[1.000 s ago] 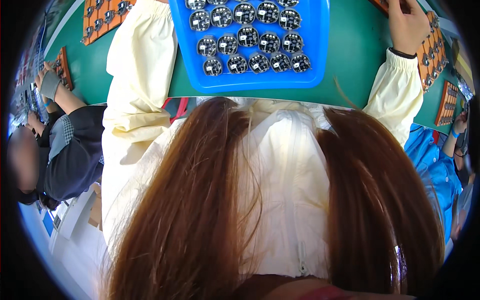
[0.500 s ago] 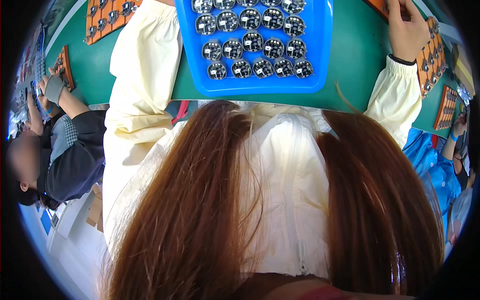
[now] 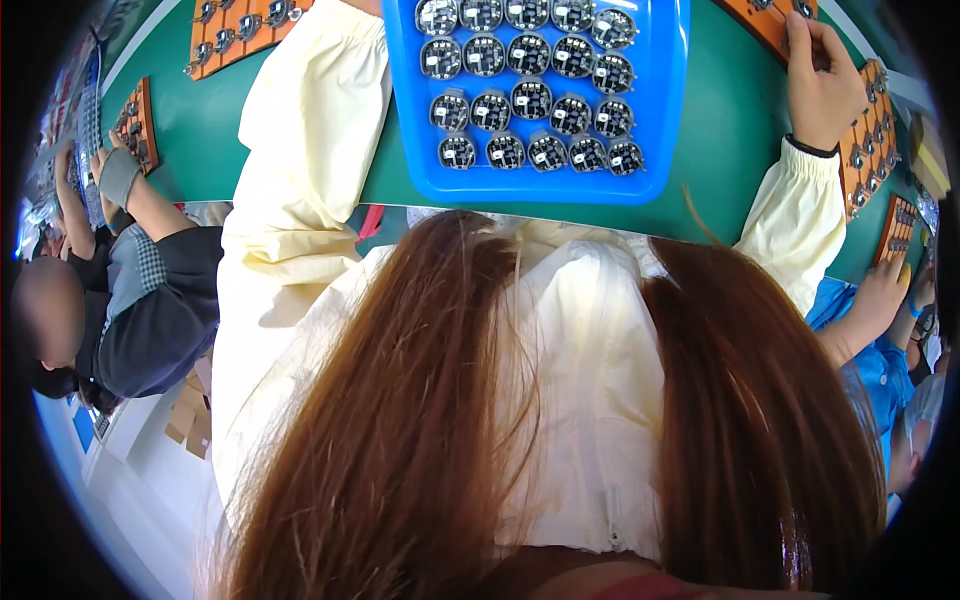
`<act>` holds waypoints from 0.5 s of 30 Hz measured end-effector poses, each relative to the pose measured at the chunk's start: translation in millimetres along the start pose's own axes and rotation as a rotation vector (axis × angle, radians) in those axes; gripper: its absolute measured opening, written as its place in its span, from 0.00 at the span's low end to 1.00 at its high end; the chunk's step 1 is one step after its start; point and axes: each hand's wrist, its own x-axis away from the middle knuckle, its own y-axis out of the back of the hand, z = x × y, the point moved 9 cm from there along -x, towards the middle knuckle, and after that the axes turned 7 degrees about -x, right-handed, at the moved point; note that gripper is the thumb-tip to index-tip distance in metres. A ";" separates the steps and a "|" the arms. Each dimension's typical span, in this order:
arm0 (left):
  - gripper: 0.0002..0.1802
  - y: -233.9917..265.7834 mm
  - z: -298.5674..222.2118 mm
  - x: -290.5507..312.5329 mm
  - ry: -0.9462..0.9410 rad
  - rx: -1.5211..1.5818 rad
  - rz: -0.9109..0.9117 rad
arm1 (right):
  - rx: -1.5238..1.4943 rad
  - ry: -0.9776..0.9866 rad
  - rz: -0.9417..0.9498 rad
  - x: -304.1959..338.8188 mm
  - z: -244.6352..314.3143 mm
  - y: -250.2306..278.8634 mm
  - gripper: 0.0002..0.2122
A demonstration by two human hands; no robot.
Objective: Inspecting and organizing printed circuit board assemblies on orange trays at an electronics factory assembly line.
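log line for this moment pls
right hand: at orange board | left hand: beyond top edge | blue tray: round circuit modules in rows

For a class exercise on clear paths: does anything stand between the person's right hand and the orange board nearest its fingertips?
Nothing visible does. The right hand overlaps the end of the orange board in this view, and the blue tray lies off to the left.

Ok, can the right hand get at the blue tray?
Likely yes: only green tabletop shows between the right hand and the tray, though that hand is at an orange board.
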 end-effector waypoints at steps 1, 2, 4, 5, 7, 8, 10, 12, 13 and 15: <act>0.39 -2.7 1.5 -0.9 0.007 0.008 0.027 | 0.005 -0.018 -0.001 1.1 1.0 1.0 0.10; 0.39 -4.4 2.7 -1.8 0.007 0.005 0.033 | 0.008 -0.016 -0.007 2.2 0.6 4.0 0.10; 0.39 -2.6 3.4 -0.9 0.003 -0.029 -0.021 | 0.068 -0.069 0.078 4.1 -5.8 -1.1 0.11; 0.39 -3.4 3.7 1.1 0.009 -0.007 -0.016 | 0.063 -0.064 0.074 4.3 -5.2 -1.7 0.11; 0.39 -4.2 3.9 2.5 -0.004 -0.039 -0.034 | 0.072 -0.108 0.086 5.1 -9.8 -3.8 0.11; 0.39 -4.0 4.4 1.5 -0.011 -0.065 -0.054 | 0.074 -0.104 0.080 4.9 -9.4 -2.8 0.11; 0.40 -2.6 5.3 -2.4 -0.016 -0.072 -0.075 | 0.127 -0.117 0.072 5.7 -10.0 -0.7 0.12; 0.40 -5.8 4.1 3.0 0.004 -0.066 -0.056 | 0.089 -0.111 0.053 7.3 -4.9 -0.1 0.12; 0.41 -3.3 2.3 3.4 -0.013 -0.111 -0.093 | 0.067 -0.096 0.038 7.6 -3.1 -1.1 0.11; 0.41 -4.0 4.5 4.0 -0.014 -0.097 -0.073 | 0.051 -0.093 0.038 8.1 -3.2 -2.6 0.11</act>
